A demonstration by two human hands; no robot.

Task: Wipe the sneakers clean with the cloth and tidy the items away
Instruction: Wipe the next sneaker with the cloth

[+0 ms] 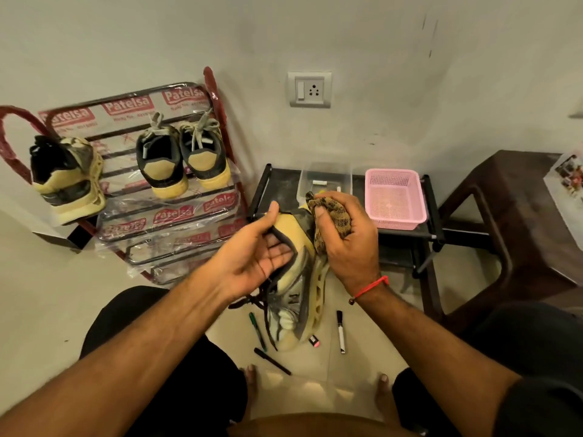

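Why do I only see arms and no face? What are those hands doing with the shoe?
The camera sits on the person's head and looks down, so you see only their arms, knees and toes. The left hand holds a yellow and grey sneaker by its heel end. The right hand grips a spotted cloth and presses it on the sneaker. Three more sneakers sit on the red shoe rack by the wall. On the floor lie pens, like the white marker. A pink basket stands on a low black shelf.
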